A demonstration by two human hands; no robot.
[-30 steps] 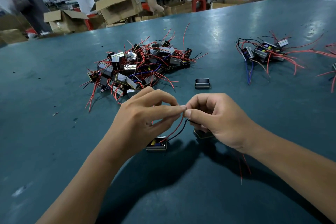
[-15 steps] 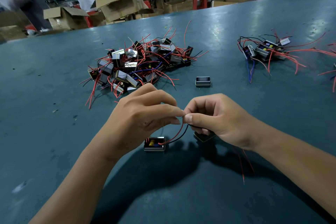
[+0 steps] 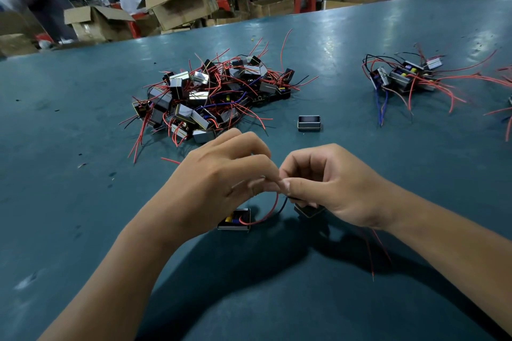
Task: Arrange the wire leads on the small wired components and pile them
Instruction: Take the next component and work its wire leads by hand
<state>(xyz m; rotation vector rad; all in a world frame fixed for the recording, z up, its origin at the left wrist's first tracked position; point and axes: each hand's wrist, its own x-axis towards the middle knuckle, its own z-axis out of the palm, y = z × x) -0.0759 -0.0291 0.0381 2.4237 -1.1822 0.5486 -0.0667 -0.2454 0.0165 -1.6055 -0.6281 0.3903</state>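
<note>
My left hand point(image 3: 221, 180) and my right hand point(image 3: 329, 185) meet fingertip to fingertip above the green table point(image 3: 83, 202), both pinching the red and black leads point(image 3: 273, 207). Those leads curve down to a small boxy component point(image 3: 235, 220) lying under my left hand. A second component point(image 3: 307, 210) sits under my right palm, mostly hidden, and thin red wires point(image 3: 374, 252) trail from beneath that wrist. A big heap of components with tangled red wires point(image 3: 213, 97) lies beyond my left hand. A smaller pile point(image 3: 404, 77) lies at the far right.
A lone metal shell without wires point(image 3: 309, 122) sits between the heap and my hands. More red leads point(image 3: 507, 119) poke in at the right edge. Open cardboard boxes point(image 3: 180, 0) and people stand beyond the table's far edge.
Both hands have stayed together on the leads, with my left fingers shifting slightly over the pinch. The component under my left hand has barely moved.
</note>
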